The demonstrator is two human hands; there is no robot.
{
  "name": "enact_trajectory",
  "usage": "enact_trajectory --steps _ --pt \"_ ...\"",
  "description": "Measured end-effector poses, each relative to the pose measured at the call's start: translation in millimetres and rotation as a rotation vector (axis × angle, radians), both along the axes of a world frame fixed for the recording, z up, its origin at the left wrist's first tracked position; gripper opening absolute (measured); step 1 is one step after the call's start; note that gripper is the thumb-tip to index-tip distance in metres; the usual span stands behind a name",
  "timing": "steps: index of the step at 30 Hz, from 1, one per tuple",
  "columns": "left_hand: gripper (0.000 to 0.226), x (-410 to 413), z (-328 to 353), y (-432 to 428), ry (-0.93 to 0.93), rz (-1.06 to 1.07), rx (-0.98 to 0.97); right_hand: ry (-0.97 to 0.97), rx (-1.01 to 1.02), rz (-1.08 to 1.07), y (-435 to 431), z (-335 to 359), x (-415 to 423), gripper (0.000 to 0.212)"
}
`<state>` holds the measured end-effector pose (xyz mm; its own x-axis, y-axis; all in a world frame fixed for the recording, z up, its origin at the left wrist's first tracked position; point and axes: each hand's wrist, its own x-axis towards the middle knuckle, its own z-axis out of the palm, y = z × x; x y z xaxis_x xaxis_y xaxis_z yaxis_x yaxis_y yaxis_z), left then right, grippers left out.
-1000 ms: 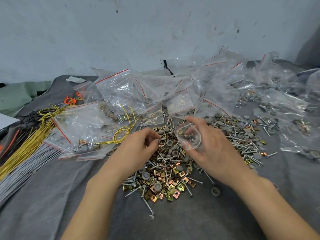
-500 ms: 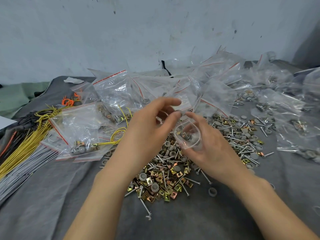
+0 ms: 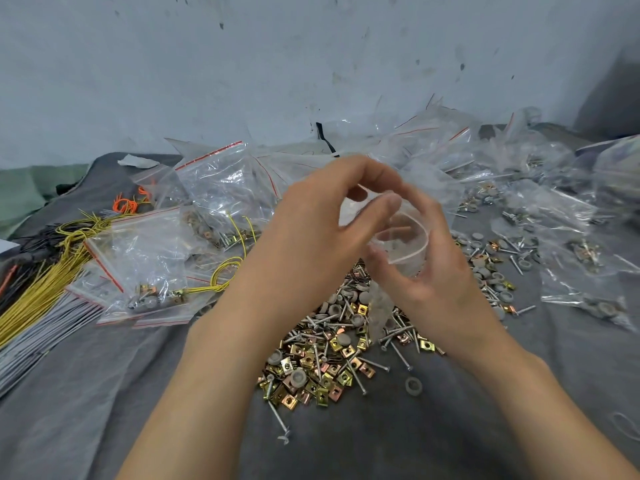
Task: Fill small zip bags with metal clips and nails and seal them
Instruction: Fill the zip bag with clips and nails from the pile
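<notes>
— Holding small zip bag (image 3: 405, 244), mouth open, in right hand (image 3: 440, 271), fingers curled round it, above clip-and-nail pile (image 3: 332, 351) on tabletop (image 3: 104, 393).
— Left hand (image 3: 318, 230)?
— Bent over bag mouth, thumb and fingers drawn together. Cannot tell whether pinching anything.
— Noted. Filled bags (image 3: 145, 258) lying at left beside yellow wires (image 3: 38, 292).

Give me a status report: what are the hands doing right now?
Right hand grips clear cup. Left hand curled over its mouth, contents unclear. Clips and nails piled below, nothing blocking.
</notes>
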<state>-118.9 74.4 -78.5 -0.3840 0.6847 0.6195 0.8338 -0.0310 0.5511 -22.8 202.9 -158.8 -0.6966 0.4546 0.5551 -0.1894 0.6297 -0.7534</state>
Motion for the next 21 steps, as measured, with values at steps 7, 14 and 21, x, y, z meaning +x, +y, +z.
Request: enact_trajectory --steps 7,14,21 --pt "0.014 -28 -9 -15 -0.140 0.115 -0.024 -0.006 -0.005 -0.003 3 -4 1 0.065" --pt "0.022 -64 -62 -44 -0.137 0.337 -0.521 -0.084 0.105 -0.082 8 -2 5 0.068" --pt "0.019 -65 -81 -58 -0.156 0.341 -0.698 -0.161 0.154 -0.074 -2 -9 -2 0.073"
